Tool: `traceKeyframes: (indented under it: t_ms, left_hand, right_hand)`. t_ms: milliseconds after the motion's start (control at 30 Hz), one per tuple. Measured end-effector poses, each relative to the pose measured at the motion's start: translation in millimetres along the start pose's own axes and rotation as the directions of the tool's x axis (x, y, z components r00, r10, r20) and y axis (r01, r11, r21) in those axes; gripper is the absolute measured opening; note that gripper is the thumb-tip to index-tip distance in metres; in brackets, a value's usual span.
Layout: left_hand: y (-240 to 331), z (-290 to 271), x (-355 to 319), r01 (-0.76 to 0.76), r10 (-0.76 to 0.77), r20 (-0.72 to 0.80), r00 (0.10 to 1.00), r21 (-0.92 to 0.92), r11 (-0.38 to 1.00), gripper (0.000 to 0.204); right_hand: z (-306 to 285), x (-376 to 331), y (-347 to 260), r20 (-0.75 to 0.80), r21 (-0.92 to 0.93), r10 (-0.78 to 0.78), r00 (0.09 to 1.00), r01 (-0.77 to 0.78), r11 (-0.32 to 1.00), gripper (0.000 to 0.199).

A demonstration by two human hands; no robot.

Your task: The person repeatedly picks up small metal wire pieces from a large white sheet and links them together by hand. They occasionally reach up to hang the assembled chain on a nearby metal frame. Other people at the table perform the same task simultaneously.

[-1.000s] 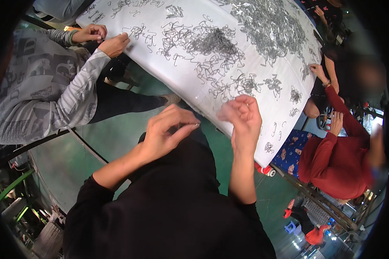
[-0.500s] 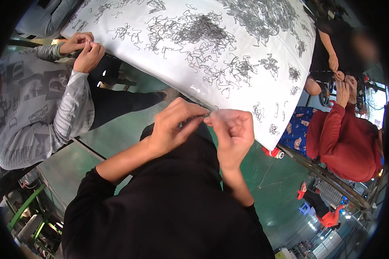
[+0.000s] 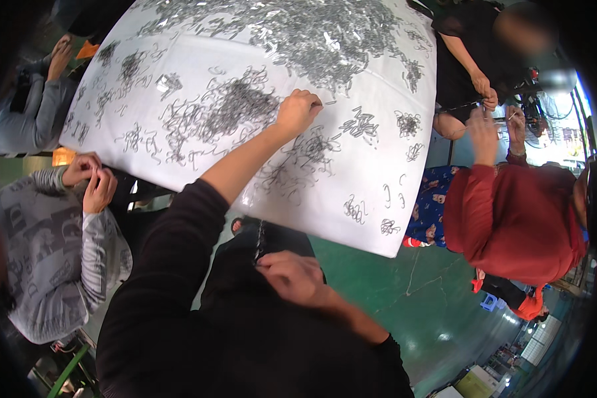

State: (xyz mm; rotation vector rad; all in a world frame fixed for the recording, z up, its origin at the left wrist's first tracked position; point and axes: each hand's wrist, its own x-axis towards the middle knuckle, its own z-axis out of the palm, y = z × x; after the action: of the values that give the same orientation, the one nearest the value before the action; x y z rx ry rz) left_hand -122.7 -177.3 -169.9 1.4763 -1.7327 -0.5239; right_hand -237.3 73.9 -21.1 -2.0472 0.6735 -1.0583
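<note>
My left hand (image 3: 300, 114) is stretched over the white table, its fingers bent and pressed together. A small metal link (image 3: 331, 103) shows just beside its fingertips; whether anything is between the fingers is hidden. Close by on the table are a small heap of short links (image 3: 359, 124) and a large tangle of curved wire hooks (image 3: 245, 103). Down at my lap, my right hand (image 3: 294, 277), slightly blurred, is closed on one end of a short metal chain (image 3: 260, 240), which runs up toward the table edge.
A big pile of metal links (image 3: 312, 40) covers the table's far part. Smaller hook clusters (image 3: 355, 209) lie near the right corner of the white tabletop (image 3: 325, 229). Co-workers sit at left, one in a grey patterned top (image 3: 53, 245), and at right, one in a red top (image 3: 504, 219).
My hands, together at the near table edge before, have parted. The left has reached forward over the table; the right has dropped to my lap with the chain. The view has shifted.
</note>
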Motion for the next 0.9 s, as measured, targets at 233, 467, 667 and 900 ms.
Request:
traceKeyframes:
  t_ms: [233,467,667,900]
  left_hand:
    - [-5,70,39,-0.015,0.003,0.04,0.999,0.298,0.954,0.01]
    - [20,-7,-34,0.18,-0.174,0.043,0.984,-0.197,0.964,0.014]
    - [86,-153,-170,0.391,-0.397,0.111,0.911,-0.538,0.746,0.011]
    - [146,-213,-247,0.42,-0.436,0.165,0.885,-0.688,0.592,0.008]
  right_hand:
    - [-18,1,19,0.167,0.095,0.002,0.986,-0.018,0.995,0.016]
    - [1,-5,12,0.074,0.092,0.007,0.997,-0.014,0.996,0.021]
    - [23,-13,-3,-0.052,0.087,0.115,0.992,-0.11,0.99,0.023]
    - [37,-13,-19,-0.16,0.032,0.157,0.975,-0.154,0.988,0.026]
